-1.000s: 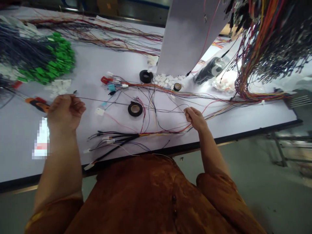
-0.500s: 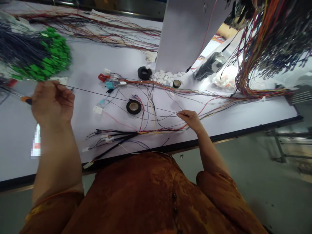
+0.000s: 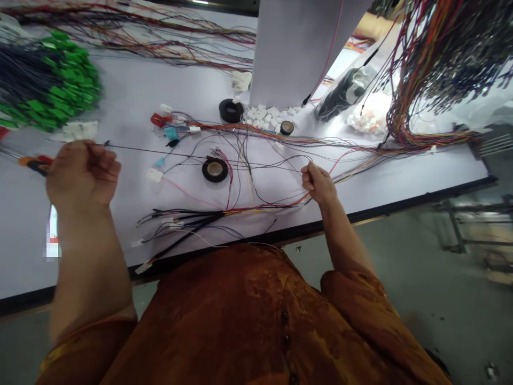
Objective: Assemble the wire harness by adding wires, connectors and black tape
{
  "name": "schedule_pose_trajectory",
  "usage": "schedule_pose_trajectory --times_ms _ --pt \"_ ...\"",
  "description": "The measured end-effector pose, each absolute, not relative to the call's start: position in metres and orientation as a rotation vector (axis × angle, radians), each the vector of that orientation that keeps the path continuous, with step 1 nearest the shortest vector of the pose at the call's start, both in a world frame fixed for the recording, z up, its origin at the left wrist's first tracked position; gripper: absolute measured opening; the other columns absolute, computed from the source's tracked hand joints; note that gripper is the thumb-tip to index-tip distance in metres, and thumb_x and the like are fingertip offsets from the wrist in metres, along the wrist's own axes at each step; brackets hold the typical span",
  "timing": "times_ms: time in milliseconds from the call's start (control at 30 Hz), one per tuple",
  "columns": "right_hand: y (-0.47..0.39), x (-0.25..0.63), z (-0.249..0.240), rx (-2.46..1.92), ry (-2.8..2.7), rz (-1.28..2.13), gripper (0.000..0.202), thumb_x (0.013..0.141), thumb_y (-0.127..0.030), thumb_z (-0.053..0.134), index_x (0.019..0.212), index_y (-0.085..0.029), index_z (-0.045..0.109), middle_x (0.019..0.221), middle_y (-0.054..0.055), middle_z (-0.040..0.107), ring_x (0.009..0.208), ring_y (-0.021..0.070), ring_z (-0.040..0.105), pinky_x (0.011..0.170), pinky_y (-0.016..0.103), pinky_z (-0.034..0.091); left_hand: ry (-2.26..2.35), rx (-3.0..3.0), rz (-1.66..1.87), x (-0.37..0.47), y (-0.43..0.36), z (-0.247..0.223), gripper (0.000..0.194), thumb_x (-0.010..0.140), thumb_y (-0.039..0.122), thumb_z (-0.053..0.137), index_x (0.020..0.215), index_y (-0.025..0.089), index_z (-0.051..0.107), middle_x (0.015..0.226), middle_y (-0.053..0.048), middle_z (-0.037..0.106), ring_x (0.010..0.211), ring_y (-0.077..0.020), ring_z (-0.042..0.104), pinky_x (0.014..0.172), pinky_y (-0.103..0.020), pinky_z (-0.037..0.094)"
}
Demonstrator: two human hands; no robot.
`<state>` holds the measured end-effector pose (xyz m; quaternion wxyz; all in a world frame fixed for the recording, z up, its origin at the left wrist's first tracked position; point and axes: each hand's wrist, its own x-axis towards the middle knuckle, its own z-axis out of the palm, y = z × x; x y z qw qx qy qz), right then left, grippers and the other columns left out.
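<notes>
A thin dark wire (image 3: 160, 152) stretches across the table between my two hands. My left hand (image 3: 86, 171) is closed on its left end, with a small dark tip showing past the fingers. My right hand (image 3: 318, 181) pinches the wire farther right, where it forms a small loop above the fingers. Below the wire lie a roll of black tape (image 3: 215, 170) and a wire harness (image 3: 224, 213) with black sleeved branches. Behind it, another harness with colored wires (image 3: 240, 131) ends in red, blue and white connectors (image 3: 171, 132).
Green connectors (image 3: 64, 85) on dark wires lie at the left, near orange-handled tools (image 3: 34, 164). White connectors (image 3: 270, 115) are heaped by an upright panel (image 3: 294, 53). Bundled wires (image 3: 404, 117) hang at the right. Another person's arm (image 3: 371, 25) shows behind the panel.
My right hand has moved slightly up and right along the wire, its fingers now more curled. My left hand keeps its hold. The whole view has shifted a little.
</notes>
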<state>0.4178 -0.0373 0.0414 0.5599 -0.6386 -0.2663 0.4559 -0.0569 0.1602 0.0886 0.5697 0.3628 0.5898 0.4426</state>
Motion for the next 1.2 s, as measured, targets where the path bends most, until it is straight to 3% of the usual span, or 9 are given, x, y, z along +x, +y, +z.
schedule_pose_trajectory --times_ms 133,233,400,533,633,800,967,1100,1200 --pt "-0.041 0.416 0.042 -1.575 -0.639 1.067 0.053 0.077 -0.072 0.067 0.069 -0.02 0.057 0.046 -0.006 0.045 0.035 0.0033 0.028 0.034 0.022 0.015 1.521 1.193 0.823 -0.021 0.115 0.104 0.021 0.069 0.035 0.074 0.075 0.02 0.06 0.061 0.002 0.071 0.048 -0.0152 0.063 0.04 -0.023 0.049" --pt "-0.045 0.407 0.047 -1.58 -0.742 1.085 0.054 0.079 -0.072 0.065 0.068 -0.019 0.06 0.04 -0.006 0.042 0.032 0.0034 0.027 0.034 0.022 0.014 1.03 1.288 0.364 0.04 0.066 0.106 0.031 0.072 0.046 0.076 0.084 0.018 0.071 0.068 -0.006 0.072 0.049 -0.0145 0.063 0.04 -0.022 0.048" --pt "-0.055 0.394 0.06 -1.597 -0.997 1.266 0.047 0.084 -0.064 0.065 0.079 -0.017 0.071 0.035 -0.008 0.039 0.032 0.0038 0.024 0.036 0.022 0.015 0.745 0.87 0.224 0.161 0.021 0.073 0.031 0.076 0.041 0.078 0.094 0.017 0.07 0.118 -0.013 0.069 0.067 -0.0139 0.069 0.04 -0.019 0.043" --pt "-0.063 0.401 0.062 -1.658 -1.015 1.289 0.04 0.086 -0.057 0.065 0.086 -0.018 0.072 0.036 -0.008 0.038 0.034 0.005 0.027 0.036 0.022 0.016 0.762 0.631 0.413 0.18 0.049 0.068 0.027 0.088 0.037 0.067 0.073 0.015 0.061 0.087 -0.006 0.07 0.053 -0.0077 0.058 0.04 -0.018 0.036" --pt "-0.063 0.42 0.054 -1.706 -0.802 1.049 0.034 0.084 -0.054 0.064 0.078 -0.02 0.065 0.038 -0.008 0.037 0.033 0.0056 0.025 0.035 0.022 0.015 0.817 0.547 0.672 0.136 0.093 0.085 0.037 0.094 0.036 0.062 0.064 0.017 0.051 0.061 0.001 0.057 0.049 -0.0064 0.049 0.042 -0.02 0.033" --pt "-0.055 0.451 0.039 -1.823 -0.567 0.708 0.031 0.083 -0.052 0.055 0.071 -0.024 0.051 0.042 -0.008 0.038 0.033 0.0071 0.026 0.035 0.024 0.018 0.895 0.496 1.189 0.036 0.138 0.116 0.042 0.105 0.036 0.045 0.066 0.018 0.046 0.06 0.003 0.053 0.053 -0.005 0.043 0.044 -0.02 0.029" --pt "-0.051 0.463 0.042 -2.042 -0.68 0.734 0.023 0.085 -0.036 0.057 0.067 -0.023 0.056 0.045 -0.002 0.047 0.037 0.0106 0.035 0.04 0.028 0.022 1.086 0.93 1.239 -0.019 0.096 0.111 0.037 0.092 0.044 0.066 0.065 0.019 0.062 0.056 0.001 0.048 0.048 -0.0069 0.042 0.041 -0.021 0.03" --pt "-0.038 0.427 0.069 -2.163 -1.072 0.261 0.013 0.078 -0.025 0.071 0.088 -0.022 0.064 0.086 0.012 0.068 0.083 0.025 0.063 0.075 0.043 0.05 1.119 1.12 1.072 -0.036 0.047 0.103 0.026 0.087 0.042 0.07 0.074 0.019 0.071 0.053 0.001 0.048 0.044 -0.0077 0.041 0.041 -0.022 0.03" --pt "-0.019 0.336 0.095 -1.765 -1.599 0.18 0.029 0.088 -0.03 0.061 0.116 -0.02 0.06 0.118 0.014 0.065 0.113 0.0271 0.06 0.104 0.051 0.045 1.134 1.225 0.972 -0.033 0.022 0.108 0.023 0.088 0.039 0.068 0.077 0.019 0.072 0.055 0.0 0.052 0.046 -0.0092 0.045 0.045 -0.024 0.035"
